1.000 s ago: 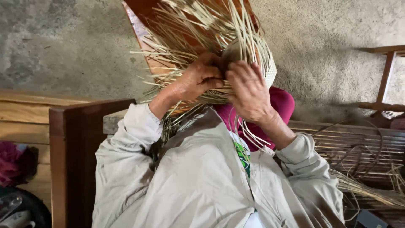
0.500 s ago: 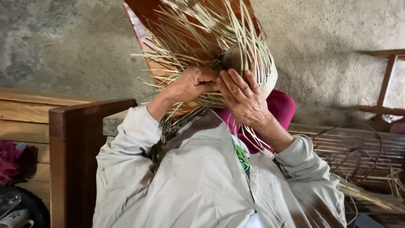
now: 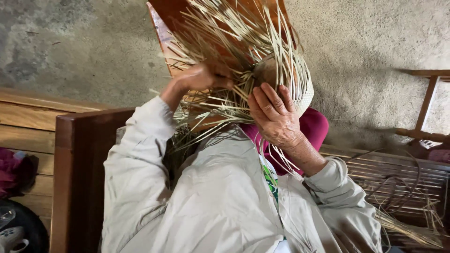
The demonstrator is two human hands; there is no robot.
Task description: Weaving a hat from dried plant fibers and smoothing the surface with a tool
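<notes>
Seen from above: a half-woven straw hat (image 3: 286,79), loose pale strands fanning out in all directions. Left hand (image 3: 199,77) just left of the hat's crown, fingers curled and pinched into the strands. Right hand (image 3: 274,115) just below the crown, flat, fingers spread against the weave. Behind the hat, a brown wooden board (image 3: 173,18). Below the hat, a magenta cloth (image 3: 314,129). Lower left of the hat, a dark wooden chair back (image 3: 77,178). Lower right of the hat, a slatted rack (image 3: 398,175) with loose straw.

Soft, even daylight fills the room; faint shadows lie on the concrete floor (image 3: 375,56), no glare, and everything looks sharp with mild edge stretch.
</notes>
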